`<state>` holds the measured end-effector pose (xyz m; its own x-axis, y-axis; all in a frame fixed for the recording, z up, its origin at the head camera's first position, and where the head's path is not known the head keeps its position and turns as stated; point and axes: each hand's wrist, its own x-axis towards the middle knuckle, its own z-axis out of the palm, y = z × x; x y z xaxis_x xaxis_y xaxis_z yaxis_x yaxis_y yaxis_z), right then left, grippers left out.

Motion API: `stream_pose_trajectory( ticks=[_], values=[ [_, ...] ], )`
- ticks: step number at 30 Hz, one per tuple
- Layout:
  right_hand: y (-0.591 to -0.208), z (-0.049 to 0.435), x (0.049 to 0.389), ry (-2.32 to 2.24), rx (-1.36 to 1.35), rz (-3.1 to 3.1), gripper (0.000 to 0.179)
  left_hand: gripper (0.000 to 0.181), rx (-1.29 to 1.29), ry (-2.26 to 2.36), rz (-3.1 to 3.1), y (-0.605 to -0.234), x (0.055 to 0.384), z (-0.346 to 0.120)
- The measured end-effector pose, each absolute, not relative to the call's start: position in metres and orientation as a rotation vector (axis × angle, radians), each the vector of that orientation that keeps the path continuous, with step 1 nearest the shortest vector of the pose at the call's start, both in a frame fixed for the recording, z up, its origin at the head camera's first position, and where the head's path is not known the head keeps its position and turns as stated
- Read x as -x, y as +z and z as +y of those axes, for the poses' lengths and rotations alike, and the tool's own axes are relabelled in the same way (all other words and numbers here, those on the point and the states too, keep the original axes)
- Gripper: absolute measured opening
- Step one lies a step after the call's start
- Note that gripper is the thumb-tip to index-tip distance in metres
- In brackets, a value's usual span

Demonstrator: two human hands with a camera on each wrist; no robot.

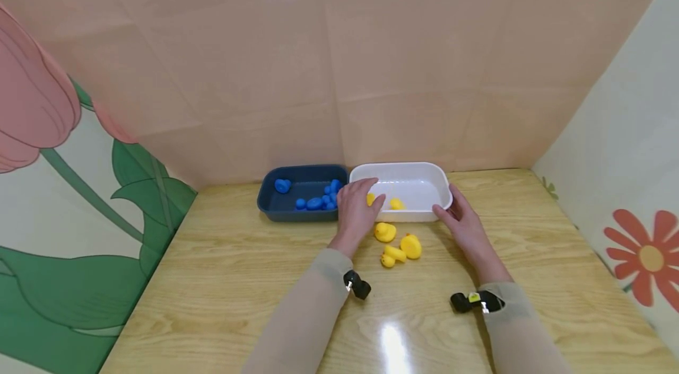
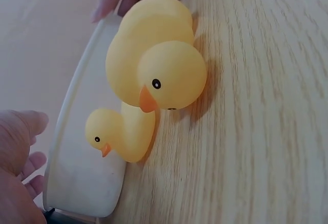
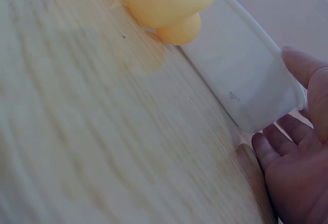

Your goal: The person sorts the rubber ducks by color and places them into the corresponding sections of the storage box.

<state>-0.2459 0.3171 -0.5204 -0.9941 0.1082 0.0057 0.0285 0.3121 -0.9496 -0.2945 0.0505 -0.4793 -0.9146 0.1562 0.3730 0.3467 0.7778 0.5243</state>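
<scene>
My right hand (image 1: 467, 227) holds the right end of a white tray (image 1: 414, 217), thumb over the rim and fingers around the outer wall. Over that tray's left end hovers my left hand (image 1: 359, 209), its fingers loosely bent with nothing between them. Two yellow rubber ducks show inside the tray, one (image 1: 396, 204) near the front wall and one (image 1: 371, 199) partly hidden by the left hand. In front of the tray lie three more: an upright duck (image 1: 385, 232), a tipped duck (image 1: 411, 246) and another duck (image 1: 393, 256).
A navy tray (image 1: 276, 215) stands against the white tray's left side, with several blue ducks (image 1: 315, 204) in it. Behind both trays rises a paper-covered wall (image 1: 329, 68). The wooden table (image 1: 212, 280) extends towards me on both sides.
</scene>
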Motion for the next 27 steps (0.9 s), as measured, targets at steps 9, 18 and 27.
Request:
stream_pose_trajectory(
  ticks=[9,18,27],
  values=[
    [-0.520,0.321,0.245,1.794,0.090,-2.478,0.092,0.043,0.433,-0.972,-2.589,-0.475,0.281,0.050],
    [-0.518,0.322,0.243,1.779,0.066,-2.477,0.091,0.047,0.442,-1.083,-2.594,-0.468,0.261,0.050],
    [-0.515,0.321,0.241,1.770,0.072,-2.490,0.094,0.052,0.512,-1.071,-2.650,-0.471,0.237,0.048]
  ],
)
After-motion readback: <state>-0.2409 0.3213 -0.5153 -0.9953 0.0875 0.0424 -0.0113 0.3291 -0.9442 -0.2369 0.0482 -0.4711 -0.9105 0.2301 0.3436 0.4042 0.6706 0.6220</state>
